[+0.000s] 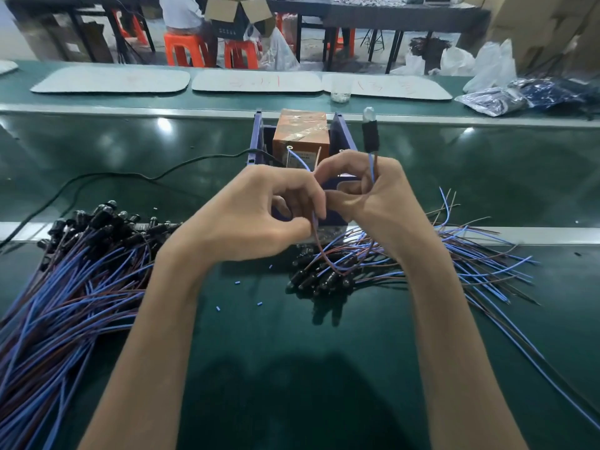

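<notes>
My right hand (373, 196) grips the blue and brown leads of an LED lamp holder (370, 131), which stands upright above the hand with its clear bulb on top. My left hand (259, 209) pinches the brown wire (319, 248) where it loops down between both hands. A thin blue wire end (300, 160) sticks up behind the left fingers. Both hands are held just in front of a blue fixture (256, 141) with an orange taped box (302, 131) in it. The fingertips are partly hidden behind each other.
A big bundle of wired LED holders (74, 274) lies on the left of the green belt (259, 336), a smaller heap (406, 264) on the right. A black cable (130, 177) runs left. Small blue insulation bits lie between my arms. A plastic cup (340, 90) and white mats sit beyond.
</notes>
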{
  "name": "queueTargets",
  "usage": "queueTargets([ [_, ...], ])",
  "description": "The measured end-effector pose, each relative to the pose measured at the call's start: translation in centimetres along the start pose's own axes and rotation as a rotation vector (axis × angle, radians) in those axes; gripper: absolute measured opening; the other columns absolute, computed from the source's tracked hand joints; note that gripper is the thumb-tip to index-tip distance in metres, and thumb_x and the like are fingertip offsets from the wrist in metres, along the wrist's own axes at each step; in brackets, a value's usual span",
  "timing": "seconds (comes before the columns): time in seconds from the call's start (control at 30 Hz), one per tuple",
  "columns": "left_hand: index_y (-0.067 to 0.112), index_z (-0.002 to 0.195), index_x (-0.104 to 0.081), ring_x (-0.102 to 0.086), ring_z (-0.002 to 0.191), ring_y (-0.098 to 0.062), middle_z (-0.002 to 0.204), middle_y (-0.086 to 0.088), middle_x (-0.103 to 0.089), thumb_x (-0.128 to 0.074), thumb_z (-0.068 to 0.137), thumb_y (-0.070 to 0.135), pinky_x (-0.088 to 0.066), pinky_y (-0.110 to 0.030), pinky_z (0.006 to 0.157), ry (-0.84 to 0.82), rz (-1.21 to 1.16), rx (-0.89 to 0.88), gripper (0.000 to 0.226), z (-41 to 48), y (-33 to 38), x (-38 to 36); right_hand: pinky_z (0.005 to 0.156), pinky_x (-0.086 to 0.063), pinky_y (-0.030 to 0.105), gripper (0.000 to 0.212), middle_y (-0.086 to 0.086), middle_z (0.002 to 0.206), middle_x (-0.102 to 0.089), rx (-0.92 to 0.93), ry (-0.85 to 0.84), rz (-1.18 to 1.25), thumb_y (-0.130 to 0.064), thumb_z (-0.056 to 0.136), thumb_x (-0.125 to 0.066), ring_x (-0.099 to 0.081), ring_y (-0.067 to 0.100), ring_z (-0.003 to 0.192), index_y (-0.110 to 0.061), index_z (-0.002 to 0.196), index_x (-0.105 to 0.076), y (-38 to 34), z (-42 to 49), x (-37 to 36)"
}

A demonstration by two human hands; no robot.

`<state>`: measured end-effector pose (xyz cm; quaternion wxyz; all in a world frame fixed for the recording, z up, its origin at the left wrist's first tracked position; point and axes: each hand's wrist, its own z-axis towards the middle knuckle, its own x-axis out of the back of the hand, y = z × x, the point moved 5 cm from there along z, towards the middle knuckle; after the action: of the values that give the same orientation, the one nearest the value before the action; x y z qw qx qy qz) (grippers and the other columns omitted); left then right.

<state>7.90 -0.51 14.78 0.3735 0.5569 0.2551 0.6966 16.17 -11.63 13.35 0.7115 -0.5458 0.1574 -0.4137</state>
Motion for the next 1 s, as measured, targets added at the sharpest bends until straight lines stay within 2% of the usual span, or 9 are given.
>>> queueTargets([
  [0.1,0.013,0.081,-0.068,-0.054,0.062,-0.004,0.067,0.002,-0.063,-0.055,0.069,0.004,-0.044,-0.015,0.063,-0.001,-0.023,0.001,0.020,0.0,0.1,-0.2,0.050,-0.037,0.012,0.019,-0.007,0.073,-0.063,0.015,0.027,-0.058,0.002,0.080,-0.071,-0.050,0.001,0.051,-0.016,0.081,-0.066,0.2,0.0,0.2],
  [0.23,0.014,0.084,-0.071,-0.055,0.065,-0.007,0.068,0.004,-0.063,-0.057,0.073,0.006,-0.044,-0.020,0.066,0.049,-0.058,0.011,0.019,0.2,0.1,0.0,0.053,-0.037,0.026,0.017,0.005,0.080,-0.063,0.048,0.098,-0.100,0.003,0.077,-0.072,-0.044,0.016,0.053,-0.014,0.078,-0.070,0.3,0.2,0.4],
  [0.3,0.012,0.086,-0.071,-0.054,0.064,-0.003,0.067,0.010,-0.062,-0.060,0.077,0.000,-0.044,-0.017,0.066,0.062,-0.051,0.003,0.019,0.2,0.0,0.1,0.054,-0.038,0.027,0.021,0.000,0.081,-0.065,0.095,0.136,-0.094,0.006,0.074,-0.073,-0.046,0.021,0.054,-0.015,0.075,-0.071,0.2,0.2,0.5],
  [0.37,0.012,0.088,-0.072,-0.054,0.063,-0.001,0.069,0.006,-0.064,-0.060,0.079,-0.008,-0.046,-0.017,0.066,0.083,-0.013,-0.021,0.025,0.2,0.1,0.0,0.054,-0.040,0.030,0.025,0.001,0.081,-0.069,0.117,0.161,-0.076,0.007,0.073,-0.072,-0.050,0.028,0.056,-0.019,0.072,-0.070,0.1,0.3,0.6],
  [0.53,0.025,0.093,-0.073,-0.064,0.065,-0.010,0.078,-0.004,-0.073,-0.060,0.076,0.007,-0.055,-0.024,0.069,0.179,0.011,-0.069,0.029,0.2,0.1,0.4,0.051,-0.038,0.029,0.028,0.010,0.071,-0.071,0.081,0.210,-0.127,0.002,0.075,-0.070,-0.046,0.015,0.049,-0.026,0.072,-0.071,0.3,0.2,0.6],
  [0.63,0.030,0.100,-0.071,-0.070,0.076,-0.021,0.087,0.002,-0.075,-0.065,0.077,0.004,-0.057,-0.038,0.076,0.229,0.036,-0.096,0.035,0.3,-0.1,0.7,0.050,-0.034,0.022,0.021,-0.011,0.051,-0.058,0.092,0.237,-0.170,-0.002,0.077,-0.071,-0.040,0.011,0.046,-0.024,0.075,-0.072,0.2,0.1,0.6],
  [0.73,0.026,0.108,-0.067,-0.069,0.079,-0.022,0.089,-0.002,-0.075,-0.069,0.081,-0.002,-0.055,-0.035,0.077,0.266,0.090,-0.168,0.039,0.3,0.2,0.8,0.050,-0.034,0.021,0.017,-0.020,0.048,-0.054,0.114,0.242,-0.180,-0.006,0.079,-0.073,-0.041,0.012,0.046,-0.023,0.076,-0.070,-0.1,0.1,0.7],
  [0.9,0.010,0.112,-0.069,-0.066,0.075,-0.009,0.087,0.005,-0.072,-0.071,0.083,0.010,-0.049,-0.013,0.071,0.336,0.178,-0.254,0.028,0.4,0.6,1.0,0.055,-0.038,0.017,0.024,-0.024,0.054,-0.057,0.138,0.239,-0.223,-0.007,0.076,-0.075,-0.046,0.005,0.046,-0.029,0.078,-0.066,-0.4,0.1,0.7],
  [1.0,0.008,0.106,-0.073,-0.066,0.070,-0.014,0.083,0.002,-0.072,-0.070,0.083,0.008,-0.051,-0.018,0.065,0.420,0.246,-0.296,0.024,0.2,0.9,1.0,0.058,-0.040,0.015,0.018,-0.021,0.069,-0.062,0.169,0.243,-0.251,-0.010,0.074,-0.076,-0.051,0.008,0.050,-0.024,0.081,-0.067,-0.5,0.0,0.6],
])
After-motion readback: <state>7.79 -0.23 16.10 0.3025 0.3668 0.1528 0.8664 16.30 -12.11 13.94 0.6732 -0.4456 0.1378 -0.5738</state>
